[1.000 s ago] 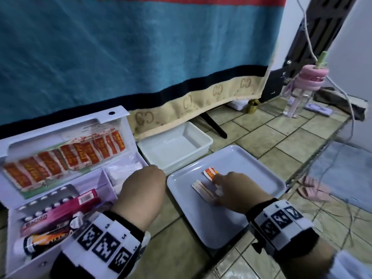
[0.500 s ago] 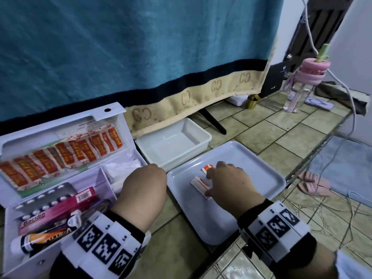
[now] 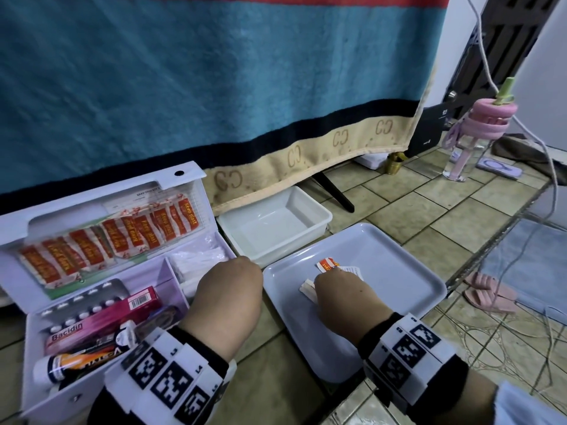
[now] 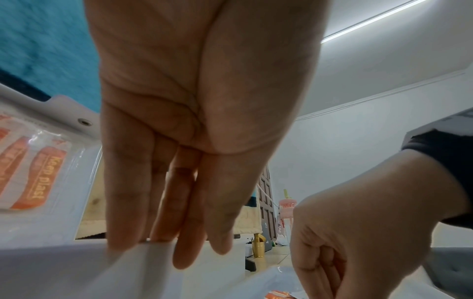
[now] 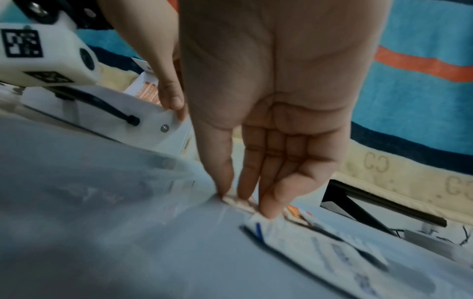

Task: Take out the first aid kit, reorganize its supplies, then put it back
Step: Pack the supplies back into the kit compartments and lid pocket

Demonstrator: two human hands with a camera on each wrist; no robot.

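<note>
The white first aid kit [image 3: 171, 179] lies open on the tiled floor at the left. Its lid holds a sleeve of orange plasters [image 3: 122, 237]. Inside are a blister pack [image 3: 86, 302], a pink Bacidin box [image 3: 104, 320] and an orange-black tube [image 3: 82, 357]. My left hand [image 4: 179, 242] rests with straight fingers on the kit's right wall. My right hand [image 5: 243, 194] is down on the flat grey tray [image 3: 399, 271]. Its thumb and fingertips pinch a beige plaster strip [image 3: 306, 286]. Beside it lie an orange plaster [image 3: 326, 265] and a white printed packet [image 5: 320, 238].
A white tub [image 3: 276, 231] sits between the kit and the tray, with nothing in it. A blue towel [image 3: 214, 87] hangs close behind. A pink-lidded bottle [image 3: 478, 133] stands far right. Pink slippers [image 3: 487, 289] and loose cables lie beyond the floor's raised edge.
My right hand has drawn back towards me over the plasters on the tray and closed its fingertips on the strip. The left hand stays on the kit's wall.
</note>
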